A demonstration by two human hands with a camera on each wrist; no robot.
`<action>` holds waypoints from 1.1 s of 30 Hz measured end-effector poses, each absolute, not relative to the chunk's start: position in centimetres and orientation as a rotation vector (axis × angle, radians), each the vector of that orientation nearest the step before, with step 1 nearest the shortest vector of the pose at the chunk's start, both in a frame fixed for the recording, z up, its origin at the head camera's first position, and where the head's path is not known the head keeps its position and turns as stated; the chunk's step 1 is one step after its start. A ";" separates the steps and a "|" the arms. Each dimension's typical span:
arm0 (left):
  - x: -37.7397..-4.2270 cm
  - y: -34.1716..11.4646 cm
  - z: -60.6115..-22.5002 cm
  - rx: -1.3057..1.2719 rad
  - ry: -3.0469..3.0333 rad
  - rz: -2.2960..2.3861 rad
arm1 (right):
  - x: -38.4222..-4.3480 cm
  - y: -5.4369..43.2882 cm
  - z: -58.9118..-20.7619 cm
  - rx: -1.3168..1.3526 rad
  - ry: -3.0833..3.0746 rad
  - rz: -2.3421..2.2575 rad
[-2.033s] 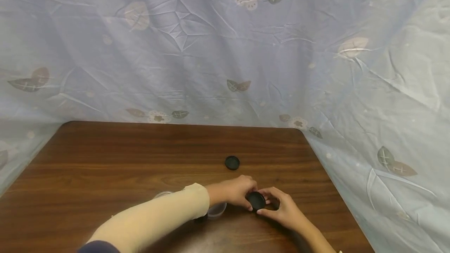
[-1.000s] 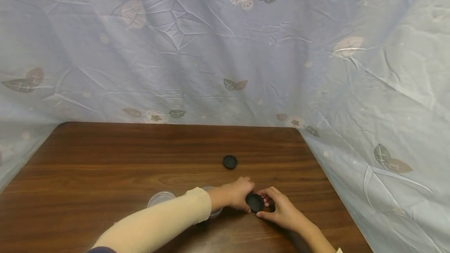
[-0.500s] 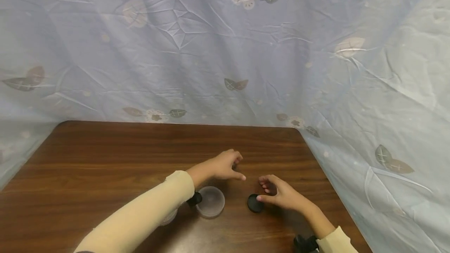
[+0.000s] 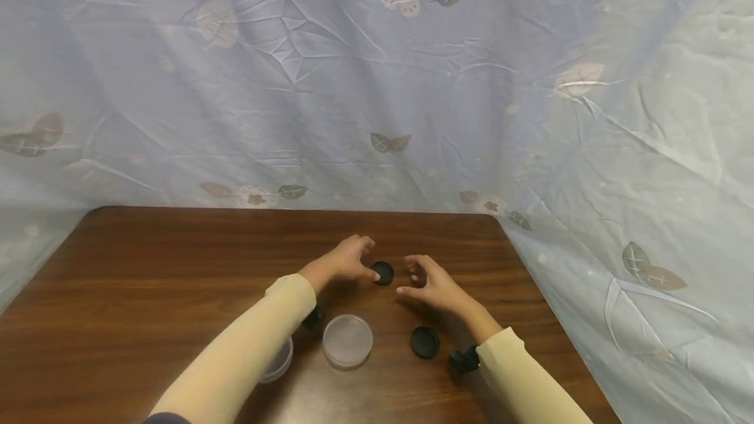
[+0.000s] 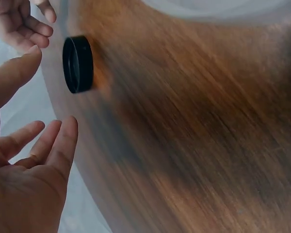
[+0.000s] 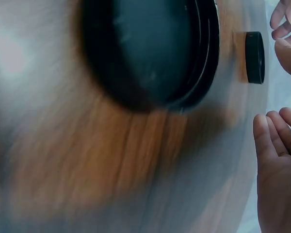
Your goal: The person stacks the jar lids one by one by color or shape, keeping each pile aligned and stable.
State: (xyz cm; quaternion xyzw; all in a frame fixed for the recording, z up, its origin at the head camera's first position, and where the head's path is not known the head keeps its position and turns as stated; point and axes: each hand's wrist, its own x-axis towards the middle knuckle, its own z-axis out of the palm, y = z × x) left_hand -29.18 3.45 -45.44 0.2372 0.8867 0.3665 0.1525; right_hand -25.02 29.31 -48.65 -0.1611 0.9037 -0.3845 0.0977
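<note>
Two black round lids with raised rims lie on the wooden table. In the head view, my left hand [image 4: 346, 260] is beside the far lid [image 4: 384, 273], its thumb tip overlapping the lid's left edge. My right hand [image 4: 438, 288] hovers to the right of that lid, thumb and fingers spread. Both hands hold nothing. The left wrist view shows the far lid [image 5: 79, 64] a little beyond the parted thumb and fingers [image 5: 63, 145]. Nearer me lies the other lid [image 4: 425, 342], which looms large as the near lid [image 6: 199, 58] in the right wrist view.
A clear round dish [image 4: 347, 341] stands left of the near lid. Another clear dish [image 4: 281, 364] is partly hidden by my left sleeve [image 4: 247, 339]. Patterned cloth [image 4: 330, 116] hangs behind the table's far edge [image 4: 294, 211] and along the right side.
Both hands were on the near lid. They have let go and moved away to the far lid, the left first, then the right. The near lid now lies flat on the table.
</note>
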 end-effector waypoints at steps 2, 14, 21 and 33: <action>-29.4 3.4 -45.7 0.686 2.549 1.042 | -25.5 28.7 -48.9 -0.455 2.655 -1.150; -29.9 4.4 -48.2 0.721 2.641 0.817 | -27.3 26.0 -49.2 -0.415 2.693 -1.048; -29.7 5.1 -48.4 0.784 2.715 0.754 | -27.7 24.7 -49.2 -0.462 2.744 -0.962; -29.5 4.9 -48.4 0.847 2.663 0.862 | -27.7 24.8 -49.6 -0.582 2.778 -0.990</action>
